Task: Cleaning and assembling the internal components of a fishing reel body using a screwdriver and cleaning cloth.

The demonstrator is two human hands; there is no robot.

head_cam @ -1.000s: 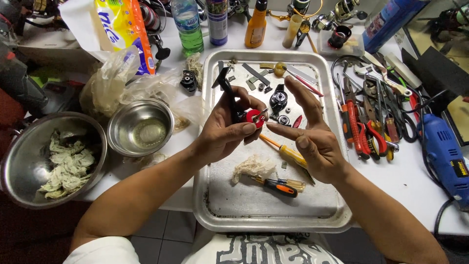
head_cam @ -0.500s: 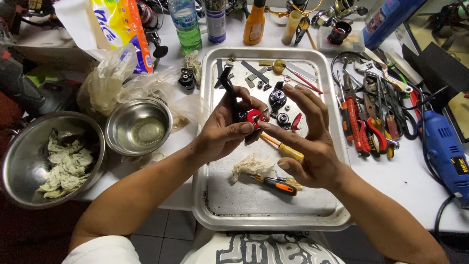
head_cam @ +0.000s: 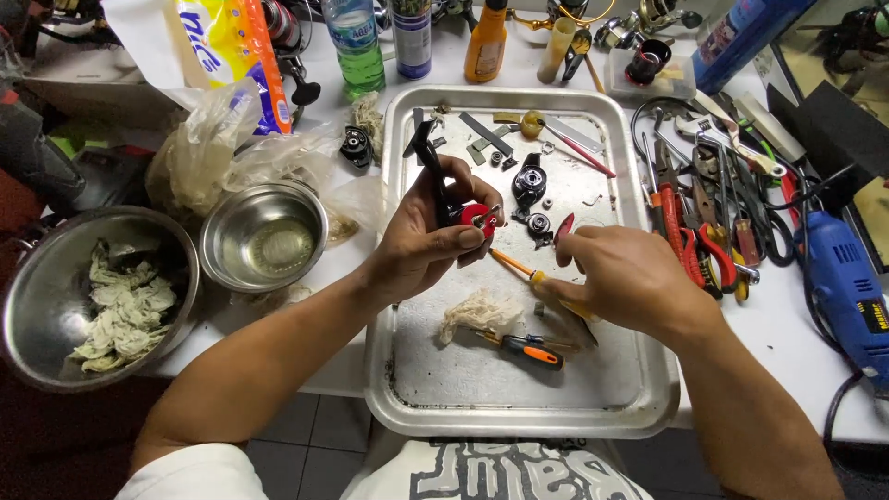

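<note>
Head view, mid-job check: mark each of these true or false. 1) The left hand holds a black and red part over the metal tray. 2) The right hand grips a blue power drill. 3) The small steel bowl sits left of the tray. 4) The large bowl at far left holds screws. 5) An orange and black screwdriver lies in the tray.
1) True: the left hand holds the black and red part above the metal tray.
2) False: the right hand holds a yellow-handled screwdriver; the blue power drill lies untouched on the table.
3) True: the small steel bowl is left of the tray.
4) False: the large bowl holds crumpled whitish rags.
5) True: the orange and black screwdriver lies near a rag.
</note>
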